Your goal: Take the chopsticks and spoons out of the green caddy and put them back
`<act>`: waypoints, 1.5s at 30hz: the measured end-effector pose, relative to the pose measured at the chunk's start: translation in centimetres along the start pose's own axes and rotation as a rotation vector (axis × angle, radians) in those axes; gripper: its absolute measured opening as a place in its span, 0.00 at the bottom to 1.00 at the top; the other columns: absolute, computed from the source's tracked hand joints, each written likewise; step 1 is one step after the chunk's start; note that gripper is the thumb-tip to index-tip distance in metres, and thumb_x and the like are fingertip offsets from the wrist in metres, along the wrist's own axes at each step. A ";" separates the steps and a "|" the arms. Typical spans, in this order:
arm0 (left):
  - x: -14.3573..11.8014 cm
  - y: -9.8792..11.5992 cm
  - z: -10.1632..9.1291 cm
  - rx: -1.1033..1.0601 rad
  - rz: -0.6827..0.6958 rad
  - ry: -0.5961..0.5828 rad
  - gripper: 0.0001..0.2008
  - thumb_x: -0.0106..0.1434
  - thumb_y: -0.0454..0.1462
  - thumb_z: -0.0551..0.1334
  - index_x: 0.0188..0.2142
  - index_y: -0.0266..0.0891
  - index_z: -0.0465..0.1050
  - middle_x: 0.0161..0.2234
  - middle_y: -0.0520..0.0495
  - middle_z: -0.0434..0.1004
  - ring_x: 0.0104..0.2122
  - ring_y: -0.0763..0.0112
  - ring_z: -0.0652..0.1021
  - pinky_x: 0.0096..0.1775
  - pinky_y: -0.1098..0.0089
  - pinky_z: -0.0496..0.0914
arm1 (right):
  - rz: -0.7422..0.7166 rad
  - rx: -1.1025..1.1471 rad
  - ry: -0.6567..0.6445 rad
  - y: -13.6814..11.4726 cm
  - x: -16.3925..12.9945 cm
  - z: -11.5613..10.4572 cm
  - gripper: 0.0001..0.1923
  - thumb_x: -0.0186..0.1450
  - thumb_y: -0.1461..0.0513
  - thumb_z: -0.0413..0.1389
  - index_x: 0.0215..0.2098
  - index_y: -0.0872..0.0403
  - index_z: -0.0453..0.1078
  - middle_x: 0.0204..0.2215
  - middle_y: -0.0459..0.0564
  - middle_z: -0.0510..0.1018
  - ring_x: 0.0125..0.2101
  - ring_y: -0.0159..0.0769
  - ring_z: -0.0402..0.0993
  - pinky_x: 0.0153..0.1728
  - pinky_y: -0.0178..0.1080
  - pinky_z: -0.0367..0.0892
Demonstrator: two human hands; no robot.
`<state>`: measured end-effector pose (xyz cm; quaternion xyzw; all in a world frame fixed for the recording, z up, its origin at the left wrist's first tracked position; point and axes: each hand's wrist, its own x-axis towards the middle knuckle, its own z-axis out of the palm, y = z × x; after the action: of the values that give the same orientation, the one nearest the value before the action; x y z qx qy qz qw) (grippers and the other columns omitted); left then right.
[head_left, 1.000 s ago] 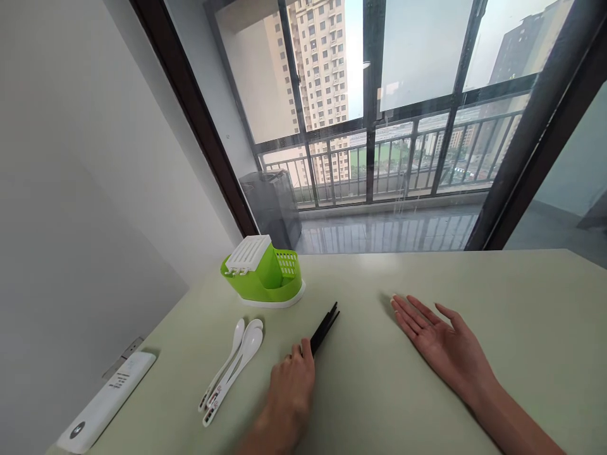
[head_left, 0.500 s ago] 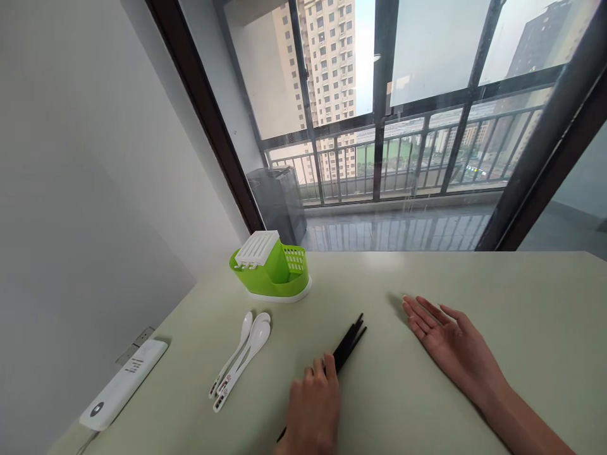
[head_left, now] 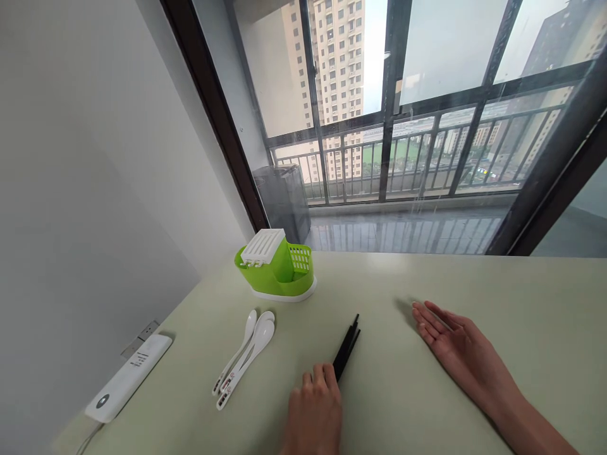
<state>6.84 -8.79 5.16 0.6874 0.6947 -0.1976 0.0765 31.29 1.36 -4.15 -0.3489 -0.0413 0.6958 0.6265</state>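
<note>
Where the left hand [head_left: 313, 411] covers their near ends, thin black plastic chopsticks [head_left: 346, 346] lie bundled on the pale green table [head_left: 474, 278], tips aimed toward one o'clock. Fingers curl over the sticks; whether they grip or merely press cannot be told. Right hand [head_left: 455, 347]: at three o'clock, well apart, flat on its edge, fingers extended, holding nothing. Handling judgement: pinch all sticks together near one end, keeping tips level. At nine o'clock, two white ceramic soup spoons [head_left: 246, 354], nested. At eleven o'clock, green plastic cutlery drainer with white slotted lid [head_left: 277, 265]. Far left, white rectangular power bank [head_left: 128, 379]. Stick count unclear; both wrists cut off by frame.
</note>
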 end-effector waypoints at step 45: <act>2.9 -15.6 5.9 -0.066 -0.215 0.554 0.27 0.75 0.48 0.46 0.58 0.30 0.68 0.49 0.32 0.74 0.48 0.49 0.73 0.49 0.52 0.69 | -0.039 -0.113 0.034 -0.1 0.0 -0.6 0.13 0.60 0.65 0.62 0.44 0.54 0.78 0.42 0.55 0.83 0.41 0.38 0.82 0.41 0.33 0.82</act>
<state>-9.59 -7.98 1.33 0.6349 0.7638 0.0132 -0.1150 31.68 1.20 -4.52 -0.3946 -0.0767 0.6741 0.6197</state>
